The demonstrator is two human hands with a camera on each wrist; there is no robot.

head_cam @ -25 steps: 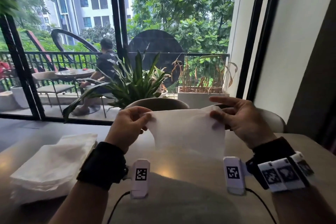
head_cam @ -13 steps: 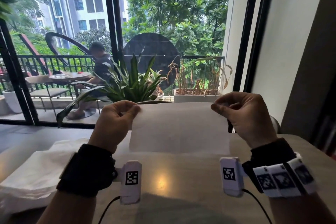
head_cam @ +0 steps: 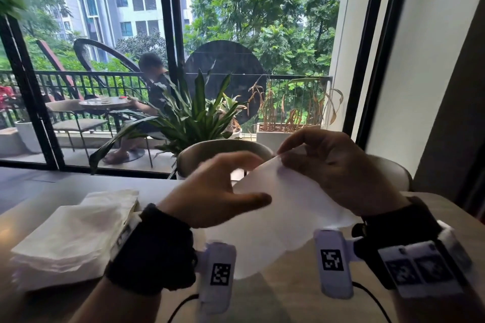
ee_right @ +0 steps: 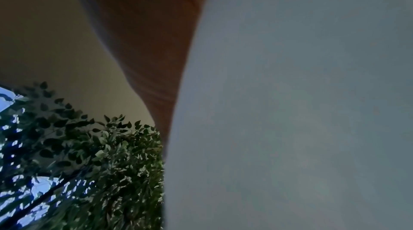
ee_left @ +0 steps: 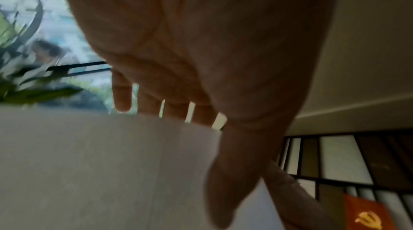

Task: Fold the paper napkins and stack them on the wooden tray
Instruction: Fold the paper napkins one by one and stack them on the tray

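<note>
I hold one white paper napkin (head_cam: 275, 223) up over the table. My right hand (head_cam: 283, 157) pinches its top corner, and the sheet sags down and to the left from there. My left hand (head_cam: 252, 178) is spread at the sheet's left edge. The thumb (ee_left: 223, 181) lies across the near face of the napkin (ee_left: 100, 163), and the straight fingers reach behind its top edge. In the right wrist view the napkin (ee_right: 290, 110) fills most of the picture beside the palm. A loose stack of white napkins (head_cam: 70, 233) lies on the table at my left. No wooden tray shows in any view.
The brown table (head_cam: 275, 294) runs under both wrists. A rounded chair back (head_cam: 223, 149) and a potted plant (head_cam: 194, 118) stand just past its far edge, in front of a glass wall. A person sits outside on the balcony.
My left hand has let go of the top left corner and slid right along the sheet. The napkin, stretched flat between both hands before, now droops from my right hand.
</note>
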